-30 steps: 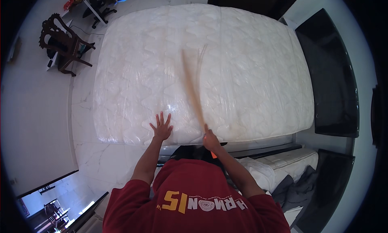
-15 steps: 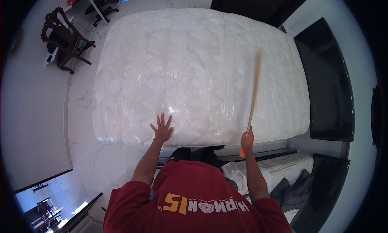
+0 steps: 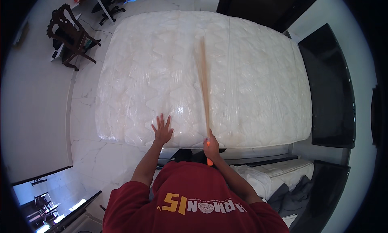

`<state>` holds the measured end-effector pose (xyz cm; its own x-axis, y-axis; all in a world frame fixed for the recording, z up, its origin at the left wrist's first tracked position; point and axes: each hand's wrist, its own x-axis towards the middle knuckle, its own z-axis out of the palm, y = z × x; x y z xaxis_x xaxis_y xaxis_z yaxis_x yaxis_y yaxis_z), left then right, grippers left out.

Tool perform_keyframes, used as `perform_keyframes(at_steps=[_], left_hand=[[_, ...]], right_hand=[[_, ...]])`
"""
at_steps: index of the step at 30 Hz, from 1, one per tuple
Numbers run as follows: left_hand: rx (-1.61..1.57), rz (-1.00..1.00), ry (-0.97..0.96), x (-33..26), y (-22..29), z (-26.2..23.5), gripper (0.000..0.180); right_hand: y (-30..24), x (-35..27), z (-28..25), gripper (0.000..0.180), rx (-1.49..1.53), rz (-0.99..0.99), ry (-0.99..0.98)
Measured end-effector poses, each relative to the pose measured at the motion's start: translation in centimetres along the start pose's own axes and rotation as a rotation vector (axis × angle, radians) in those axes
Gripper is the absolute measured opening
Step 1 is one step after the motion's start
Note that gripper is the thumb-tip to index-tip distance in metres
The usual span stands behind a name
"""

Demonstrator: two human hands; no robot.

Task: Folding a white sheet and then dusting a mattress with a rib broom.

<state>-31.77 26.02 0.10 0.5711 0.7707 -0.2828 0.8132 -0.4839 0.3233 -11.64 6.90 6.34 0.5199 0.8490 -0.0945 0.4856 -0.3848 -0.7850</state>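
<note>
Head view: a large white quilted mattress (image 3: 169,67), wrapped in clear glossy plastic, fills the middle of the scene, its near edge just in front of the person. The left hand (image 3: 162,130) lies flat on the mattress close to that near edge, palm down, fingers spread wide and pointing toward the far side; it grips nothing. The right hand (image 3: 211,146) sits just to the right of it at the near edge, closed around the orange handle of a long pale stick (image 3: 203,87). The stick runs from that hand straight out over the mattress toward the far side, roughly along the middle of the bed, and it looks blurred along its length; whether it touches the plastic cannot be told. The two hands are near each other but apart.

To the far left, on the pale marble floor (image 3: 87,107), stands a dark carved wooden chair (image 3: 68,37), well apart from the mattress. Along the right side of the mattress runs a glossy black panel (image 3: 331,91). At the near right, below the mattress edge, lies a heap of white and grey bedding (image 3: 275,180). The person's red sleeves come in from the near edge.
</note>
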Motion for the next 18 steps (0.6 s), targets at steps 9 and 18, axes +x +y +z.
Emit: perform_keyframes(at_steps=[9,18], left_hand=[[0.024,-0.17,-0.102,-0.2,-1.2,-1.3,0.082],[0.1,-0.167,-0.168,-0.8,-3.1,-0.8,0.081]], right_hand=[[0.8,4.4,-0.2,0.058,-0.05,0.046,0.174],[-2.5,2.1,6.2,0.071,-0.323,-0.251,-0.458]])
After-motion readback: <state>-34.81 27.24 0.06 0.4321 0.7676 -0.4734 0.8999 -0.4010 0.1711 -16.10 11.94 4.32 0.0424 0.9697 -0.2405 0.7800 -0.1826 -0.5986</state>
